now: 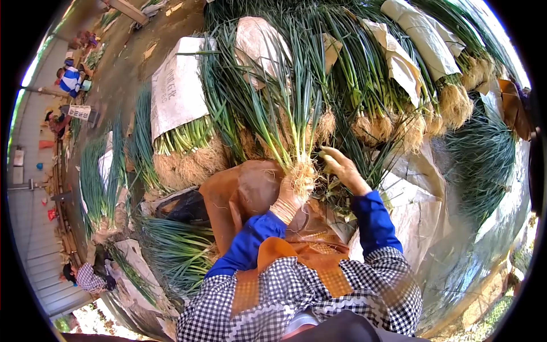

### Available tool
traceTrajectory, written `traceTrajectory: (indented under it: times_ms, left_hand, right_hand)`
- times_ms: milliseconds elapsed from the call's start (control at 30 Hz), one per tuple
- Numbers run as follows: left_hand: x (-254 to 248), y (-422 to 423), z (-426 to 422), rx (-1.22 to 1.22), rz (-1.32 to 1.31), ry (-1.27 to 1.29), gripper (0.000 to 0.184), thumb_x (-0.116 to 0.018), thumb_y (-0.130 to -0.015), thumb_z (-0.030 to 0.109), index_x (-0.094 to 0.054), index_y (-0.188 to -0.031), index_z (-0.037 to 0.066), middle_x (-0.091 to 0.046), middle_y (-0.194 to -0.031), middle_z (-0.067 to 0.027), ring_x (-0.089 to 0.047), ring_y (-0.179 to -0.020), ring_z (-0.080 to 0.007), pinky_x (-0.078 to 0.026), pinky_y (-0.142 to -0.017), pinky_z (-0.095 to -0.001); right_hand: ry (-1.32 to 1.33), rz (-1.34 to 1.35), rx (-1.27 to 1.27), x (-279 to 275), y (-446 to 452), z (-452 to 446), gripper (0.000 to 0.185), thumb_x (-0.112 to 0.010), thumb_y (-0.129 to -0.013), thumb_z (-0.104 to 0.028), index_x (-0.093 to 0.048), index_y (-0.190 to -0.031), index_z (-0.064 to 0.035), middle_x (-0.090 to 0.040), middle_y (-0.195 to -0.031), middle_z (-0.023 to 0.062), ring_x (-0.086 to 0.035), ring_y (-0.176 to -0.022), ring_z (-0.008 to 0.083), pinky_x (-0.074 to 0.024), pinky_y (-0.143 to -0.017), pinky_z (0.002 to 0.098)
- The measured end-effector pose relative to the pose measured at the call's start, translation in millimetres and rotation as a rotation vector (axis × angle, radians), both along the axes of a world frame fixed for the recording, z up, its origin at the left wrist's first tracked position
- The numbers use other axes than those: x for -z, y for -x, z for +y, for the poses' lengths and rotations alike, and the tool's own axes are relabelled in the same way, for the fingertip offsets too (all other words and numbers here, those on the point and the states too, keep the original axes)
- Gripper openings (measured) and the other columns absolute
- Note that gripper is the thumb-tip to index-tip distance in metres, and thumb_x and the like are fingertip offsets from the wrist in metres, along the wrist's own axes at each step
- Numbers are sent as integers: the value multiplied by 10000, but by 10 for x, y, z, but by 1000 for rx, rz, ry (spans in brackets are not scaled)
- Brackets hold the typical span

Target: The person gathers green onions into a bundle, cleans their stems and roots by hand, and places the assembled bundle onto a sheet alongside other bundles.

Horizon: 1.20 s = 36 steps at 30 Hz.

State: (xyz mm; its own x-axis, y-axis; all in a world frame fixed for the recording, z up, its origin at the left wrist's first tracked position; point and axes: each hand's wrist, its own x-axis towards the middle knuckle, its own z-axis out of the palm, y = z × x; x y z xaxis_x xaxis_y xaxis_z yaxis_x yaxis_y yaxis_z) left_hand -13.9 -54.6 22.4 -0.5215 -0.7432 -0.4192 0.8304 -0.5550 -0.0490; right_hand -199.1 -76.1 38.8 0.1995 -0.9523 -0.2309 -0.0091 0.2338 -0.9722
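Clasping a leafy green onion bunch [295,135] by its tan, stringy roots [302,172] in the bare left hand [290,196]; poising the half-curled right hand [341,166] just beside, unclear whether holding anything. Grip firmly, without crushing stems!

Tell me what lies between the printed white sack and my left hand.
Between sack and left hand, the head view shows stalks, pale roots, then a brown knee covering.
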Motion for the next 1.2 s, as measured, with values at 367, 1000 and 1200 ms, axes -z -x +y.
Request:
traceTrajectory:
  times_ms: [367,1000,1200]
  left_hand:
    - [-1051,-486,-137,-129,388,66,403,-465,-915,300,-437,-1169,-12,-528,-735,-29,-463,-526,-109,-379,-426,-228]
    - [110,231,334,233,-621,-51,194,-584,-822,84,-562,-1012,52,-610,-939,-84,-599,-869,-220,-501,-781,-356]
    - [152,205,271,25,-497,-129,165,-563,-832,79,-572,-995,59,-605,-932,-77,-595,-826,-200,-510,-728,-322]
  right_hand:
    - [-102,34,-15,-165,4,-433,358,-539,-868,-378,-591,-748,-44,-563,-616,3,-541,-590,137,-443,-576,299]
    - [-432,-170,79,353,-340,-198,372,-613,-842,-347,-574,-930,12,-534,-637,0,-462,-572,80,-374,-501,236]
    - [125,290,216,362,-473,42,346,-558,-869,-327,-564,-717,-17,-505,-573,47,-478,-542,174,-394,-524,322]
